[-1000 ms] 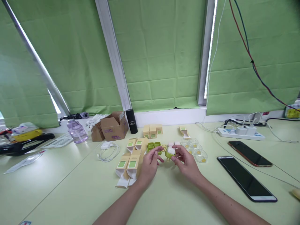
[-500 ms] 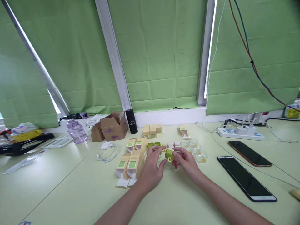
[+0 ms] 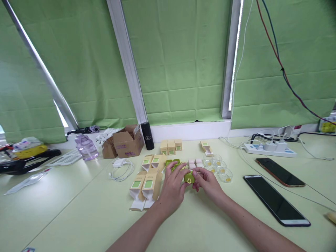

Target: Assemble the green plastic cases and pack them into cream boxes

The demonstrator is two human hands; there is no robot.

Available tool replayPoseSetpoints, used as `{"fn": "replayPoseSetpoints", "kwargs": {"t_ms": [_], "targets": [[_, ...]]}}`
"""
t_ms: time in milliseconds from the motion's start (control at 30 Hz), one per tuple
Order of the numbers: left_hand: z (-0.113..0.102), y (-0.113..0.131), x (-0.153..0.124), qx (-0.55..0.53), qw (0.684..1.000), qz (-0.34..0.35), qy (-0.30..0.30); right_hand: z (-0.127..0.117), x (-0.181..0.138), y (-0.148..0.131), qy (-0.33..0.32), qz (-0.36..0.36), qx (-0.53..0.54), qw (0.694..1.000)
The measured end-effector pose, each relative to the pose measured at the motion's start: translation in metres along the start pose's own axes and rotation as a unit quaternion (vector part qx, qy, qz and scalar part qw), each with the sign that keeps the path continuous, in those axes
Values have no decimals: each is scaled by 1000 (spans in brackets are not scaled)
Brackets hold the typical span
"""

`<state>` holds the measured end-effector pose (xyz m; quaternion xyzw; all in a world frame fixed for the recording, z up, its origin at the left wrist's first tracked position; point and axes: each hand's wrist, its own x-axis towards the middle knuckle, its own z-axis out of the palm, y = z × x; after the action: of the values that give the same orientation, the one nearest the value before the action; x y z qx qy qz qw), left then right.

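Observation:
A small green case (image 3: pixel 189 177) with a pale yellow loop on its front is held between my two hands above the table. My left hand (image 3: pixel 172 185) grips it from the left with fingers over the top and thumb below. From the other side, my right hand (image 3: pixel 208 181) pinches its right edge. Just behind the hands lie more green cases (image 3: pixel 176 161), partly hidden by my left fingers, and several small pinkish-white blocks (image 3: pixel 198 162). Clear plastic cups (image 3: pixel 225 175) with yellow bits inside stand right of them. Open cream boxes with green labels (image 3: pixel 148 183) lie beside my left hand.
Closed cream boxes (image 3: pixel 171 145) and one open box (image 3: pixel 206 147) stand farther back. At right are two phones (image 3: pixel 275 199) and a power strip (image 3: pixel 270 148). A white cable (image 3: pixel 120 169), cardboard box (image 3: pixel 129 141), black bottle (image 3: pixel 147 136) and purple bottle (image 3: pixel 86 147) are at left.
The green case has turned so its loop faces me more squarely. My left fingers have closed onto it, and my right hand has shifted slightly left.

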<state>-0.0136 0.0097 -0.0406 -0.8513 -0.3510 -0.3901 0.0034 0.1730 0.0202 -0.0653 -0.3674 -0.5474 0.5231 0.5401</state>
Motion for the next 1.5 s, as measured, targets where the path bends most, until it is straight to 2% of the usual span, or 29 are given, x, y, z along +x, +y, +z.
{"fn": "replayPoseSetpoints", "kwargs": {"t_ms": [167, 267, 333, 400, 500, 567, 667, 800, 933, 1067, 1200, 1300, 1367, 1500], "targets": [[0, 0, 0, -14, 999, -27, 9, -2, -4, -14, -5, -26, -75, 997], [-1, 0, 1, -42, 997, -55, 13, -7, -8, -26, 17, -74, -229, 970], [-1, 0, 2, -67, 994, -80, 21, -13, -11, -33, 46, -115, -394, 911], [0, -2, 3, -94, 988, -117, 30, -19, -12, -40, 76, -152, -546, 821], [1, -7, 4, -134, 973, -180, 45, -27, -11, -49, 98, -110, -683, 715], [2, -10, 5, -160, 962, -214, 55, -31, -10, -55, 99, -59, -733, 670], [2, -12, 8, -210, 946, -238, 59, -36, -10, -62, 92, 1, -767, 635], [1, -14, 10, -263, 930, -250, 51, -44, -11, -65, 85, 20, -779, 621], [1, -16, 10, -285, 919, -266, 53, -51, -9, -62, 84, 32, -769, 632], [1, -17, 10, -279, 921, -265, 56, -54, -6, -58, 68, 57, -759, 645], [1, -15, 11, -271, 923, -267, 59, -51, -6, -60, 47, 72, -762, 642], [0, -14, 11, -273, 922, -268, 58, -42, -8, -59, 31, 43, -765, 642], [0, -14, 11, -273, 922, -269, 57, -31, -9, -54, 18, -5, -764, 645], [3, -17, 10, -275, 921, -267, 64, -6, -15, -35, -16, -103, -732, 673]]}}
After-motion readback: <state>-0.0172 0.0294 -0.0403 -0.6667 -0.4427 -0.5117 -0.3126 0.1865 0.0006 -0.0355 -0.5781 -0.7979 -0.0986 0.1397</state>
